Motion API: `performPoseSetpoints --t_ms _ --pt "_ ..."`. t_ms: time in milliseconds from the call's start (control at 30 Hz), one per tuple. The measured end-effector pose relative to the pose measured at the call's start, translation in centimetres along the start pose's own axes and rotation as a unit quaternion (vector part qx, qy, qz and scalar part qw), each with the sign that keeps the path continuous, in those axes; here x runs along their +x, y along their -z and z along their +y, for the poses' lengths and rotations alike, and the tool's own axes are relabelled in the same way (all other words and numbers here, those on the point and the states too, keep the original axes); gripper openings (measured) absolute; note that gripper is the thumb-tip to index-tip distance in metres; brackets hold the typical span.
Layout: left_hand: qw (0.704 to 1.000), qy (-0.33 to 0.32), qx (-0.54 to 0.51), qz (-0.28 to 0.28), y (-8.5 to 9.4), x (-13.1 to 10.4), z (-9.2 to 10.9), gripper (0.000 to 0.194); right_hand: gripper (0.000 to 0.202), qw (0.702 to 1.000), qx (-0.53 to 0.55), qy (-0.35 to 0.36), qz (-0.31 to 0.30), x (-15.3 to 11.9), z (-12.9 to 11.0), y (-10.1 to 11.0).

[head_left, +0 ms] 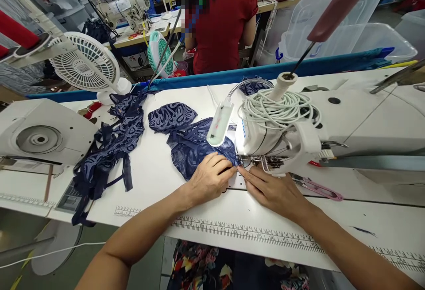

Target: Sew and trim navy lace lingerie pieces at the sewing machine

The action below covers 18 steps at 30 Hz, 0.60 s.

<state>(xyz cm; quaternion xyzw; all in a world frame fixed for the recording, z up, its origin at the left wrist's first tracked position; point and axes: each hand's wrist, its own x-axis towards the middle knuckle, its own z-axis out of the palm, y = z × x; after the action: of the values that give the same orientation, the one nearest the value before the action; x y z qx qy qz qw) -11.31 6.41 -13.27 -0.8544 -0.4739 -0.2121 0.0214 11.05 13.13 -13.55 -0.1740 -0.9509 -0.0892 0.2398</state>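
Observation:
Navy patterned fabric [186, 152] lies on the white table, its right end at the needle area of the sewing machine [279, 135]. My left hand [212, 177] rests on this fabric's right part, fingers bent and together, pressing its edge down. Just right of it, my right hand [270, 190] lies low under the machine head, index finger stretched toward the fabric edge and the left fingertips. Whether the right fingers pinch any cloth is hidden. A small lamp [219, 124] on a bendable neck hangs over the fabric. Another navy piece [172, 116] lies behind it.
A heap of navy straps and fabric [116, 144] lies left. Pink-handled snips [318, 188] sit right of my right hand. A ruler strip [232, 232] runs along the front edge. A white fan [86, 62] stands back left. A person in red [221, 24] is beyond the table.

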Motion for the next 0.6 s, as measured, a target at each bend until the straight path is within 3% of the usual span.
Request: performPoseSetpoints --t_ms 133,333,600 --pt "1.0 -0.01 0.013 0.003 0.0 -0.1 -0.1 0.032 0.022 0.997 0.021 -0.064 0.026 -0.5 0.7 -0.2" --pt "1.0 -0.013 0.019 0.006 -0.2 -0.2 -0.2 0.032 0.044 0.994 -0.045 -0.036 -0.089 -0.3 1.2 -0.5" --pt "1.0 -0.009 0.018 0.002 0.0 -0.1 -0.1 0.031 0.043 0.997 -0.001 -0.059 -0.052 -0.3 0.7 -1.6"
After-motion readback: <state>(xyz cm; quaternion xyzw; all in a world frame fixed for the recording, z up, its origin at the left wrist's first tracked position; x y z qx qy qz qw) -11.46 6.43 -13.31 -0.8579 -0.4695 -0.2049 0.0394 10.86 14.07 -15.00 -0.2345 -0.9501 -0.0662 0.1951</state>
